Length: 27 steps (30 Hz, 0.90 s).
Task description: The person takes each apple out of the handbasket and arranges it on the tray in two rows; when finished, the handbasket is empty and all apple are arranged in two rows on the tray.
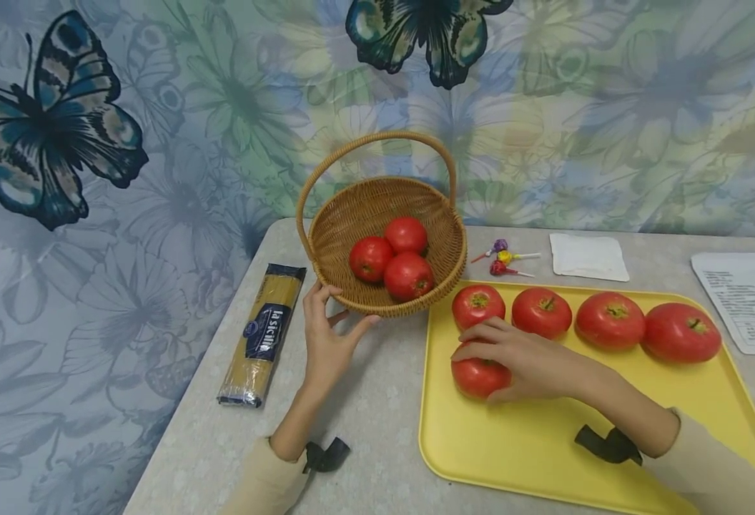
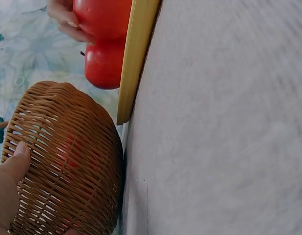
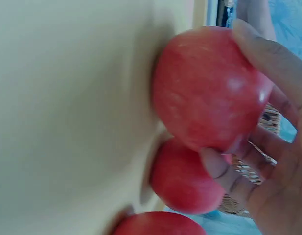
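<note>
A wicker basket (image 1: 345, 214) with a tall handle stands at the back of the table and holds three red tomatoes (image 1: 408, 275). My left hand (image 1: 329, 336) rests against its near rim, thumb and fingers spread on the weave (image 2: 62, 161). To the right lies a yellow tray (image 1: 545, 443) with a row of several tomatoes (image 1: 610, 320) along its far side. My right hand (image 1: 519, 357) curls over one more tomato (image 1: 477, 377) at the tray's near left; its fingers wrap the fruit (image 3: 204, 88) in the right wrist view.
A packet of spaghetti (image 1: 262, 332) lies left of the basket. Behind the tray are three lollipops (image 1: 502, 257), a white napkin (image 1: 588, 256) and a printed sheet (image 1: 744, 297) at the right edge. A butterfly-patterned cloth hangs behind the table.
</note>
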Available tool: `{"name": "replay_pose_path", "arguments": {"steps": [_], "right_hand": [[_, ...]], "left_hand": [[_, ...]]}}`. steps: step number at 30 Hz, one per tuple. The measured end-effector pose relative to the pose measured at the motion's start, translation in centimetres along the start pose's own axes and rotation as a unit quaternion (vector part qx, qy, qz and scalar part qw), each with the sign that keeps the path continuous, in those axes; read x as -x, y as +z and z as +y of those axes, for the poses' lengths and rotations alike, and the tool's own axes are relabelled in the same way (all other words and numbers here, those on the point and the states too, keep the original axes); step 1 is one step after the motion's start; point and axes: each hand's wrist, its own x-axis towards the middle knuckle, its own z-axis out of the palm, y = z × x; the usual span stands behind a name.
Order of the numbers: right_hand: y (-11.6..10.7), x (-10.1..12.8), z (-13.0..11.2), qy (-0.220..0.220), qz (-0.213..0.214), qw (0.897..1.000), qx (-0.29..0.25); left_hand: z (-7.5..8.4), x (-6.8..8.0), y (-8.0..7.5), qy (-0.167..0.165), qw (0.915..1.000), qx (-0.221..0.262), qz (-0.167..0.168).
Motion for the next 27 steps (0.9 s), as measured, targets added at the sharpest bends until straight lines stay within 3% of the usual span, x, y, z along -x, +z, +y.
{"name": "replay_pose_path", "arguments": {"steps": [9,16,22,27], "right_hand": [[0.9,0.3,-0.6,-0.02,0.016,0.999,0.037],[-0.2,0.0,-0.8,-0.002,0.017,1.0,0.02],[-4.3,-3.5,-0.2,-0.047,0.092,0.995,-0.009],[-6.9,-8.1,1.0,-0.073,0.094,0.992,-0.035]], "left_hand": [[0.0,0.0,0.0,-0.002,1.0,-0.002,0.0],[-0.2,0.1,0.0,0.003,1.0,-0.005,-0.001],[-0.3,0.1,0.0,0.007,1.0,-0.005,0.001],[-0.2,0.0,0.0,0.007,1.0,-0.004,0.002]]}}
